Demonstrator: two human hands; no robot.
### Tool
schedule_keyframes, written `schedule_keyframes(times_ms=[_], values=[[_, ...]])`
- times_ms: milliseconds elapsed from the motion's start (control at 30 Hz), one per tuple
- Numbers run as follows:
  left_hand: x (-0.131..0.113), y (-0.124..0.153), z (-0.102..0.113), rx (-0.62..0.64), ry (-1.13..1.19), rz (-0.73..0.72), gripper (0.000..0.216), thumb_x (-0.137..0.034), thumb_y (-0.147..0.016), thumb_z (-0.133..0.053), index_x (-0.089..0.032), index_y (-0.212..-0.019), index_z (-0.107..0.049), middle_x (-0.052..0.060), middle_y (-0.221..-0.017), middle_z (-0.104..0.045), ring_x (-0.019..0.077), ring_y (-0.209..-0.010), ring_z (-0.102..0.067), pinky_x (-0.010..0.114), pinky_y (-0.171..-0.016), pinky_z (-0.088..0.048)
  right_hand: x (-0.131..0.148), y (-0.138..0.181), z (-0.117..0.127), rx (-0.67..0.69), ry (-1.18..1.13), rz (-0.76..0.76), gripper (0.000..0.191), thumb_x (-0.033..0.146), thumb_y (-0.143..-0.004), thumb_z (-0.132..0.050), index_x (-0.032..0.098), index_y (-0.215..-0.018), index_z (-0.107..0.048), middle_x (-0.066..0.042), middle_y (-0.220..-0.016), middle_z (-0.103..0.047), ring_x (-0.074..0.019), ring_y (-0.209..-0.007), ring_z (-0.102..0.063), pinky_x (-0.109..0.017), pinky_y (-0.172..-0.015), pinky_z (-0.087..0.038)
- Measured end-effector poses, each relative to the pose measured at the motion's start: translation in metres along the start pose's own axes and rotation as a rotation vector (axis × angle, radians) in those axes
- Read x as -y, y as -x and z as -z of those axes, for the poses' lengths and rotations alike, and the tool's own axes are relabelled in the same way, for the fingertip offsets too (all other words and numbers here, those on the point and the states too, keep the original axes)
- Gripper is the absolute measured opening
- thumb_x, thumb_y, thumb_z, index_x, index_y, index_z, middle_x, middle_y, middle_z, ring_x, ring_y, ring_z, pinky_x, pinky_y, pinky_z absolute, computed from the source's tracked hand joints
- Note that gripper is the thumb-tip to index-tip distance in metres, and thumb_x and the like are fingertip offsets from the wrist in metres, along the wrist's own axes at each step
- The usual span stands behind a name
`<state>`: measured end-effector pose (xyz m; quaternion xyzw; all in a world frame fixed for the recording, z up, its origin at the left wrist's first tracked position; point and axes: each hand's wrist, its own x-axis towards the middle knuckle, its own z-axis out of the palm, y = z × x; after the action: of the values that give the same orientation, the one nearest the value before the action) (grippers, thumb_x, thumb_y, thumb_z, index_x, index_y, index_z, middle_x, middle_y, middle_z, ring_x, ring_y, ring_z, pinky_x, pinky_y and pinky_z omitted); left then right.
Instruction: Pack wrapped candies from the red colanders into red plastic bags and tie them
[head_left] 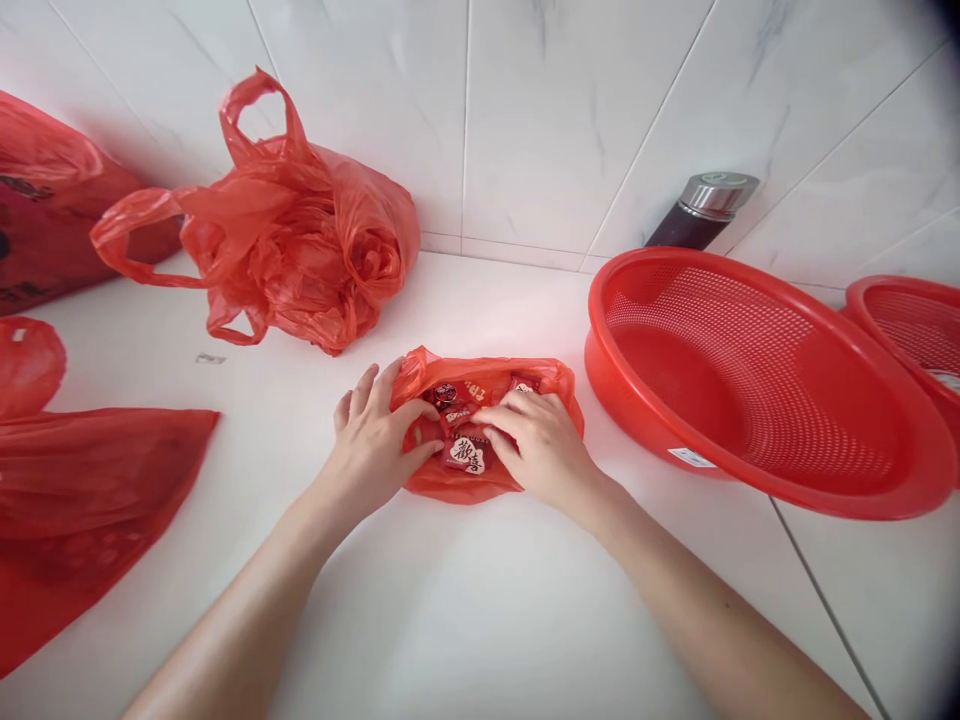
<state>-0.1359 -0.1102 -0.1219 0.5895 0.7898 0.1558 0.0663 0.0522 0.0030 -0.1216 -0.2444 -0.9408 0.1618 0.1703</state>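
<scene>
A small red plastic bag (469,490) lies on the white surface with its mouth spread wide. Inside are several dark red wrapped candies (465,455) with pale printed labels. My left hand (379,430) reaches over the bag's left rim, its thumb and forefinger apart among the candies and the other fingers spread outside. From the right, my right hand (544,440) reaches in with bent fingers. Its forefinger and thumb tips are close together beside the candies; what lies between them is hidden.
Red plastic bags with handles (300,240) stand against the tiled wall. At right are a large red perforated basket (675,370), another red basket (915,320) and a dark bottle with a metal lid (705,210). More red plastic (82,500) lies at left.
</scene>
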Motion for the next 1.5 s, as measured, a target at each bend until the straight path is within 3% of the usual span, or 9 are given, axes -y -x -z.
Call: schedule_keyframes(times_ms=[267,433,600,800,900,1033,1133,1300,1500], values=[[0.000,0.001,-0.002,0.044,-0.048,0.011,0.043,-0.056,-0.070,-0.072,-0.027,-0.101,-0.068,0.013,-0.159,-0.018,0.0444,-0.146,-0.011,0.067,-0.109,-0.020,0.006,-0.021,-0.012,0.013,0.129,-0.035,0.016,0.034,-0.091,-0.062,0.020,-0.097,-0.069,-0.006,-0.091,-0.063,-0.0209,-0.086,-0.056,-0.036,-0.083,-0.034],[0.004,0.000,0.009,-0.029,0.020,0.022,0.035,-0.055,-0.079,-0.064,-0.029,-0.103,-0.069,0.008,-0.158,-0.023,0.0410,-0.146,-0.015,0.064,-0.111,-0.023,-0.004,-0.013,-0.002,-0.077,0.033,-0.060,0.014,0.028,-0.092,-0.060,0.021,-0.103,-0.064,-0.005,-0.094,-0.065,-0.0208,-0.088,-0.058,-0.035,-0.082,-0.037],[0.010,0.001,0.026,-0.082,0.188,0.089,0.044,-0.036,-0.084,-0.059,-0.038,-0.128,-0.057,0.003,-0.153,-0.033,0.0312,-0.128,-0.048,0.050,-0.101,-0.045,-0.009,0.015,0.017,0.016,0.030,-0.056,0.009,0.024,-0.089,-0.063,0.022,-0.096,-0.067,-0.004,-0.094,-0.066,-0.0211,-0.088,-0.059,-0.037,-0.082,-0.042],[0.007,0.000,0.039,-0.080,0.345,0.265,0.082,-0.042,-0.077,-0.066,-0.038,-0.149,-0.028,0.008,-0.140,-0.052,0.0242,-0.094,-0.065,0.037,-0.074,-0.056,-0.016,0.064,0.030,0.008,0.124,-0.126,0.021,0.030,-0.084,-0.068,0.024,-0.104,-0.069,-0.008,-0.107,-0.062,-0.0260,-0.098,-0.057,-0.043,-0.087,-0.046],[0.009,-0.002,0.041,-0.062,0.380,0.345,0.056,-0.048,-0.079,-0.061,-0.030,-0.131,-0.052,0.005,-0.110,-0.069,0.0213,-0.078,-0.065,0.030,-0.064,-0.052,-0.026,0.080,0.027,-0.017,0.157,-0.147,0.027,0.034,-0.085,-0.066,0.025,-0.111,-0.066,-0.010,-0.119,-0.058,-0.0279,-0.105,-0.056,-0.045,-0.090,-0.047],[0.011,-0.001,0.046,-0.122,0.381,0.346,0.030,-0.051,-0.083,-0.054,-0.024,-0.087,-0.066,-0.001,-0.079,-0.068,0.0141,-0.058,-0.055,0.026,-0.059,-0.044,-0.033,0.081,0.027,0.001,0.102,-0.201,0.007,0.024,-0.087,-0.062,0.021,-0.093,-0.065,-0.007,-0.097,-0.064,-0.0228,-0.089,-0.061,-0.040,-0.080,-0.052],[0.006,0.005,0.058,-0.172,0.531,0.335,0.030,-0.051,-0.081,-0.058,-0.022,-0.084,-0.065,-0.002,-0.075,-0.067,0.0142,-0.060,-0.057,0.024,-0.059,-0.043,-0.025,0.073,0.042,-0.022,-0.046,-0.244,0.010,0.015,-0.087,-0.057,0.021,-0.084,-0.064,-0.003,-0.086,-0.066,-0.0193,-0.081,-0.063,-0.036,-0.076,-0.053],[-0.006,0.019,0.093,-0.209,0.965,0.245,0.026,-0.047,-0.078,-0.069,-0.024,-0.090,-0.069,0.000,-0.086,-0.069,0.0177,-0.082,-0.061,0.024,-0.073,-0.047,0.008,0.068,0.089,-0.331,-0.555,-0.259,0.023,0.029,-0.092,-0.056,0.025,-0.110,-0.069,-0.007,-0.116,-0.067,-0.0215,-0.110,-0.063,-0.039,-0.093,-0.052],[-0.044,0.006,0.152,-0.526,1.353,0.098,0.014,-0.031,-0.075,-0.075,-0.024,-0.087,-0.074,-0.002,-0.068,-0.062,0.0133,-0.070,-0.055,0.021,-0.063,-0.045,0.024,0.038,0.153,-0.613,-1.111,-0.228,0.032,0.040,-0.088,-0.063,0.028,-0.117,-0.066,-0.006,-0.121,-0.068,-0.0225,-0.116,-0.061,-0.042,-0.100,-0.048]])
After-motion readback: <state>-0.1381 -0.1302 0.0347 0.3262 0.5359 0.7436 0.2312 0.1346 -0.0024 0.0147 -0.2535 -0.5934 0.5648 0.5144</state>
